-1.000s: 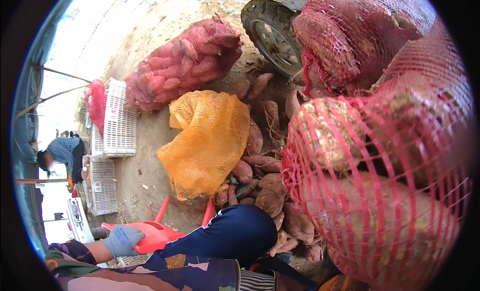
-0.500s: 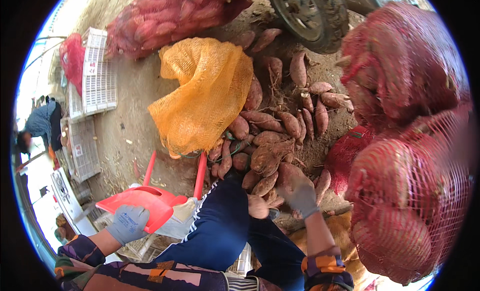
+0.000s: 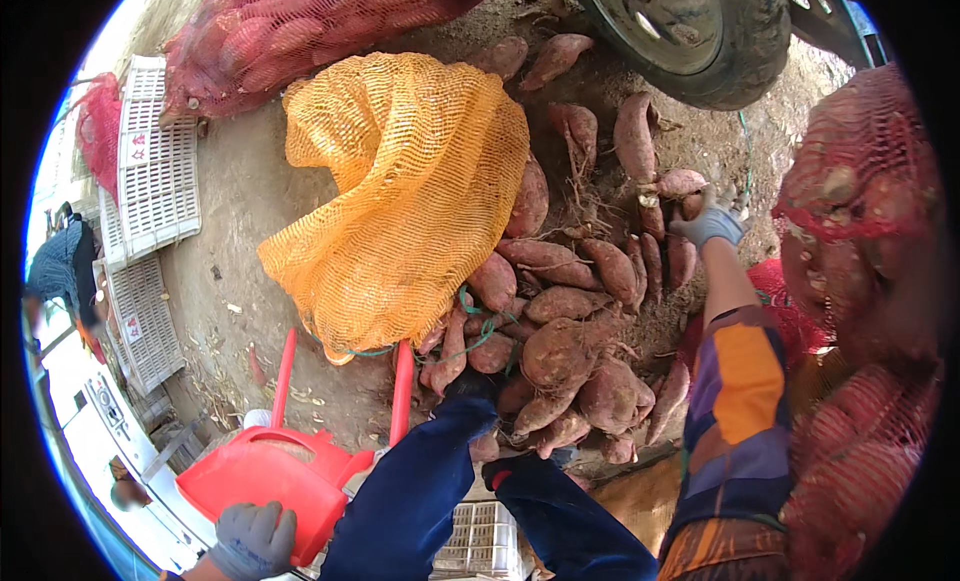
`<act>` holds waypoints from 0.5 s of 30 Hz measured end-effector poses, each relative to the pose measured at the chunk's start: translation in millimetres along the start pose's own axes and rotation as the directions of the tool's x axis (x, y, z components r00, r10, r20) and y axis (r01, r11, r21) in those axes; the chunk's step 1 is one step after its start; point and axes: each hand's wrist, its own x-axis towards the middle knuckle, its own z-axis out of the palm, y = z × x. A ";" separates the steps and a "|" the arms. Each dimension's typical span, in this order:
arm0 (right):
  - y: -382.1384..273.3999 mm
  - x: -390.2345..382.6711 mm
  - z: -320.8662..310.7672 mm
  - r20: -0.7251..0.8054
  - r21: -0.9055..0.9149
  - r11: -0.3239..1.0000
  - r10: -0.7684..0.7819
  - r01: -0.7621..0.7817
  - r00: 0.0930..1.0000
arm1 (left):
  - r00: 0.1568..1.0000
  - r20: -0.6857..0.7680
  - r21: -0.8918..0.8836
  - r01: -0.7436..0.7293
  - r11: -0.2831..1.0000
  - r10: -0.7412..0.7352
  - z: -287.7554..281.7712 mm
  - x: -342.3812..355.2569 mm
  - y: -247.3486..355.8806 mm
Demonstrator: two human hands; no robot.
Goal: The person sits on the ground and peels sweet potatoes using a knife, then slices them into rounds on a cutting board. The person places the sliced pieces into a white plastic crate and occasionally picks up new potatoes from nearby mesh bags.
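My gloved left hand [image 3: 256, 536] is closed on the red plastic stool [image 3: 260, 481] at lower left. My gloved right hand [image 3: 708, 221] reaches to the right side of a pile of sweet potatoes [image 3: 550, 356], its fingers curled at a small sweet potato [image 3: 690, 203]; the grip is partly hidden. A bunched orange mesh bag [image 3: 400, 191] lies against the pile, with green twine beside it. My legs in dark blue trousers reach toward the pile from below.
Filled red mesh sacks [image 3: 860, 181] stand at right, another [image 3: 270, 41] lies at upper left. A vehicle wheel [image 3: 740, 56] is at top right. White plastic crates [image 3: 165, 186] line the left side, where another person [image 3: 60, 266] bends over. A crate [image 3: 470, 536] sits between my legs.
The view has tilted down and shifted. My right arm has come into view and reached forward and right to the sweet potatoes. My left hand stays on the red stool.
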 end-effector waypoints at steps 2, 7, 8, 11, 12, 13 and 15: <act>4.5 10.7 7.1 0.020 -0.033 0.999 -0.040 0.041 0.999 | 0.998 0.060 0.013 -0.010 1.000 0.009 9.7 -12.9 -3.9; 38.6 30.4 36.4 0.229 0.072 0.995 -0.084 0.070 0.970 | 1.000 -0.010 0.012 -0.025 1.000 0.025 1.1 -5.1 -3.5; 31.9 16.1 43.2 0.202 0.176 0.983 -0.086 0.050 0.976 | 1.000 0.000 0.001 -0.011 1.000 0.011 -0.6 -6.7 -2.1; 44.8 2.0 79.7 0.148 0.420 0.907 -0.084 0.014 0.985 | 1.000 0.023 0.011 -0.019 1.000 0.018 2.0 -10.3 -6.2; 72.4 21.5 97.4 0.141 0.491 0.869 -0.150 0.063 0.979 | 0.998 0.026 0.008 -0.050 0.999 0.050 7.6 -7.3 -11.9; 89.9 31.1 109.3 0.136 0.560 0.821 -0.228 0.115 0.964 | 0.998 0.026 -0.002 -0.051 0.999 0.051 11.0 -6.9 -14.9; 51.2 19.7 58.2 0.383 0.577 0.816 -0.304 0.031 0.873 | 0.999 0.053 -0.011 0.008 1.000 -0.007 9.7 -16.0 -7.9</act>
